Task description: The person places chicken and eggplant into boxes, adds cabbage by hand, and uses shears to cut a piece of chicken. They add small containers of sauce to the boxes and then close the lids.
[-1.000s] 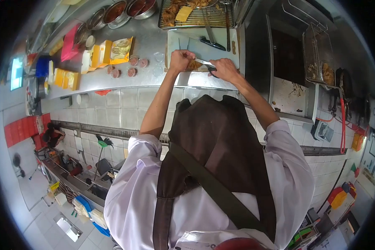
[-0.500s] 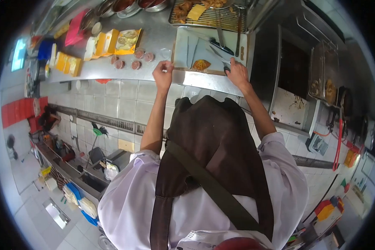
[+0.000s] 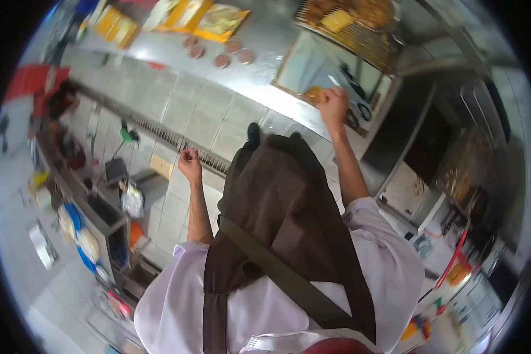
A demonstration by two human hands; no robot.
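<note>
My right hand is over the cutting board, its fingers curled in at the edge of a small orange-brown piece of food. The fingertips are partly hidden, but they appear to grip the piece. Just right of that hand lie scissors with black handles. Farther up the board is a black-handled utensil. My left hand hangs above the floor, away from the counter, its fingers pinched together. Whatever they may hold is too small to make out.
Behind the board, a wire rack bears fried food. Several small lidded cups and yellow food boxes stand on the steel counter. A dark-fronted appliance is at the right. A person is at the far left.
My right hand has let go of the scissors and moved left to the food piece. My left hand has drawn back from the board's edge, down and left. The view has turned.
</note>
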